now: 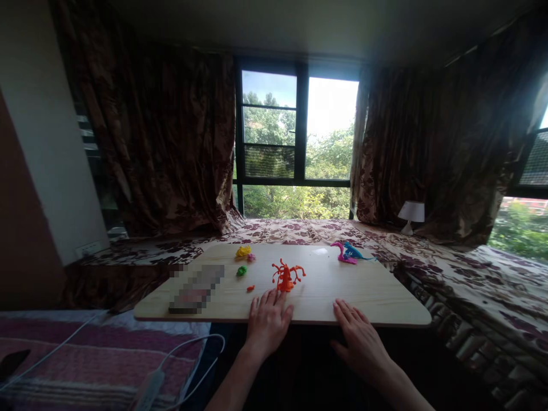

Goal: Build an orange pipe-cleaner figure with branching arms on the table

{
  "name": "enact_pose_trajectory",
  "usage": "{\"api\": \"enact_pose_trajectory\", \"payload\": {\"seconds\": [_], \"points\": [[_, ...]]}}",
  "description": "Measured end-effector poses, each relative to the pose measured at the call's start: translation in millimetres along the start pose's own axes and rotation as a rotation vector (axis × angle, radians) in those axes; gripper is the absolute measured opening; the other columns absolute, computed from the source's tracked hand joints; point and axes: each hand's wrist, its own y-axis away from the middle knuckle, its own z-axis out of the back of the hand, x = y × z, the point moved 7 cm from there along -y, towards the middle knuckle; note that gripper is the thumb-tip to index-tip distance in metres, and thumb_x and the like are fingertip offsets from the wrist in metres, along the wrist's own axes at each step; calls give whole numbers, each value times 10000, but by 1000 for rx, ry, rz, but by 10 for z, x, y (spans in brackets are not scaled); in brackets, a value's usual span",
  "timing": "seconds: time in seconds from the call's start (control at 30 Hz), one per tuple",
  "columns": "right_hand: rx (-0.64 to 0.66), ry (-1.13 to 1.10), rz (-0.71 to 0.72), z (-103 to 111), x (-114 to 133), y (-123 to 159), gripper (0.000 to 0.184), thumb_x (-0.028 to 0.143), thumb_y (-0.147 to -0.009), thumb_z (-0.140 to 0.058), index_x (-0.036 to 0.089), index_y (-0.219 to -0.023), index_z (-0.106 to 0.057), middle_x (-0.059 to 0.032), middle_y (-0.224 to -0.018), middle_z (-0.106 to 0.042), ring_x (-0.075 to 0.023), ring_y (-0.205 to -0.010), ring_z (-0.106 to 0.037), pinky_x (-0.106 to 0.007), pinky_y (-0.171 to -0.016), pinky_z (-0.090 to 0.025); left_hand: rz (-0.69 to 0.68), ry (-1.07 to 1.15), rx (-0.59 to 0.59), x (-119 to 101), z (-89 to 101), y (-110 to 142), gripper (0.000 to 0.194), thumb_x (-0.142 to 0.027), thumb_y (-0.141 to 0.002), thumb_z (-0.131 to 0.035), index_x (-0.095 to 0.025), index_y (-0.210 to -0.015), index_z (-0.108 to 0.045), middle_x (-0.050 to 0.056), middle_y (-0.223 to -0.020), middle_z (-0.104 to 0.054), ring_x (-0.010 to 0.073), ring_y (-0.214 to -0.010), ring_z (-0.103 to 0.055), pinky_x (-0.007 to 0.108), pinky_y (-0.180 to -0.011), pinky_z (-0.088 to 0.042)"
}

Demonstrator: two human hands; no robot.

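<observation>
My left hand (268, 319) lies palm down at the near edge of a pale wooden table (317, 285), fingers stretched out. Its fingertips reach the base of an orange, tree-like figure (285, 278) with thin branching arms; whether they touch it I cannot tell. My right hand (358, 331) rests palm down on the same edge, farther right, fingers extended and holding nothing. Left of the figure are a small orange piece (250, 289), a green lump (242, 270), a yellow lump (243, 252) and a pink lump (251, 257), all like modelling clay.
A magenta figure (342, 255) and a blue figure (353, 250) stand together at the table's back right. A pixelated flat object (197, 288) lies at the left. Beyond are a patterned window seat (295, 229) and a small lamp (411, 212). A white cable (192, 339) loops at lower left.
</observation>
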Motion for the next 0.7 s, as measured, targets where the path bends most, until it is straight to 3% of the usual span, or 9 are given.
{"api": "enact_pose_trajectory", "payload": {"seconds": [0.1,0.2,0.33,0.47,0.6,0.7], "points": [[19,-38,50,1,185,66,763,282,-667,-539,133,-1359,-255,-99,-1420,-202,-242,-1299,-181,-392,-1053,-166,-1,-10,-8,-8,-3,-3,443,-429,-861,-259,-284,-1232,-453,51,-1278,-464,223,-1196,-343,410,-1013,-161],[62,-64,89,-34,273,-89,767,245,-651,-534,146,-1358,-255,-88,-1421,-208,-235,-1300,-179,-387,-1055,-155,-3,-15,-1,-10,-9,-11,444,-435,-860,-259,-285,-1232,-452,48,-1284,-458,227,-1198,-342,411,-1009,-170],[65,-9,17,-61,55,-273,730,187,-643,-496,105,-1340,-298,-114,-1403,-252,-246,-1284,-225,-388,-1045,-163,-9,-5,3,-4,-5,-9,442,-431,-859,-268,-282,-1233,-452,50,-1283,-459,226,-1195,-347,408,-1005,-181],[-1,68,-38,-43,-77,-95,707,119,-633,-441,89,-1329,-322,-115,-1388,-292,-231,-1276,-247,-374,-1040,-178,-14,-9,-22,4,3,-2,438,-428,-861,-274,-272,-1221,-467,57,-1266,-474,225,-1186,-356,407,-1005,-183],[-33,62,28,-33,152,64,764,115,-604,-448,110,-1348,-278,-81,-1419,-226,-207,-1298,-186,-346,-1056,-140,-28,-20,-57,-12,-5,-22,433,-428,-860,-283,-269,-1218,-469,57,-1250,-489,224,-1171,-374,407,-996,-203],[15,28,73,-59,271,-67,776,143,-602,-463,123,-1352,-268,-77,-1420,-225,-208,-1300,-183,-349,-1058,-128,-32,-17,-76,-20,-5,-14,429,-424,-854,-305,-252,-1201,-488,66,-1241,-497,227,-1162,-386,402,-986,-223]]}}
